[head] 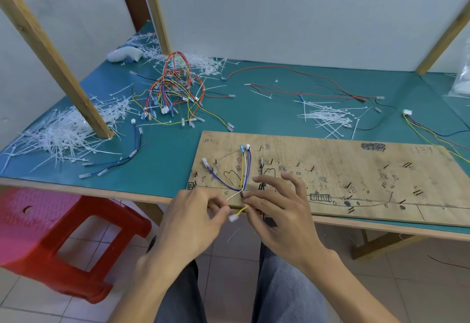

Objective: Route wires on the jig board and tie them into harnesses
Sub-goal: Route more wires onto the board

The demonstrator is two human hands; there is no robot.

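Your left hand [193,218] sits just off the front edge of the wooden board [356,170]. Its fingers are curled in and pinch the thin white wire [232,196]. Your right hand [279,210] is close beside it. Its thumb and first finger pinch the yellow wire [243,210], and its other fingers spread out above the board. A small white plug [233,218] hangs on the yellow wire between your hands. The blue wires [221,181] fan out across the board.
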